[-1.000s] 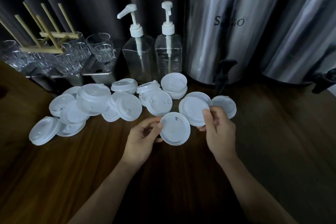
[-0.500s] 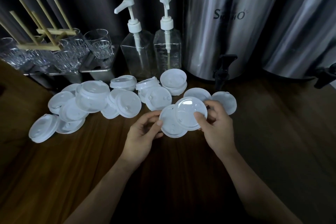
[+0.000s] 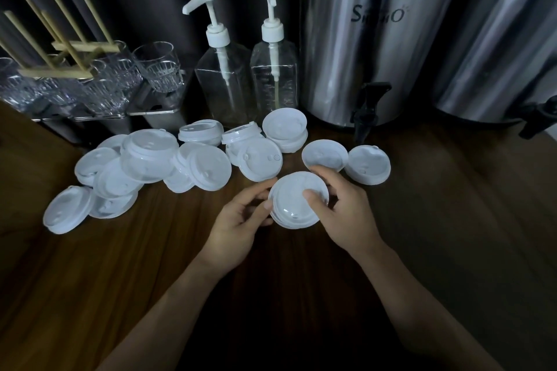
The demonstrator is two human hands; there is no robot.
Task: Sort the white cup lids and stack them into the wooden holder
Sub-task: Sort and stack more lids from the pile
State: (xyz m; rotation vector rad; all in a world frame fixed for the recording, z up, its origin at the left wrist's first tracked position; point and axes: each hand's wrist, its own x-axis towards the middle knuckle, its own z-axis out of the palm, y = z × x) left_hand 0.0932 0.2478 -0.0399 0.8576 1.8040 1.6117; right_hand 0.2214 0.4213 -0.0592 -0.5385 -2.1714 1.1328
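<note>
The lid carried by the right hand (image 3: 346,208) a moment ago now sits nested on the one in the left hand (image 3: 241,220). Both hands pinch the rim of this two-lid stack (image 3: 297,205) at centre. The wooden holder (image 3: 60,48) at ten o'clock holds no lids, and the loose lids (image 3: 150,159) at eleven wait, so sorting has barely begun.

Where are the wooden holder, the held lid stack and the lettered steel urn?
wooden holder (image 3: 54,73), head view, front base bar.
held lid stack (image 3: 289,190), head view, top lid's face.
lettered steel urn (image 3: 376,54), head view, front wall.
</note>
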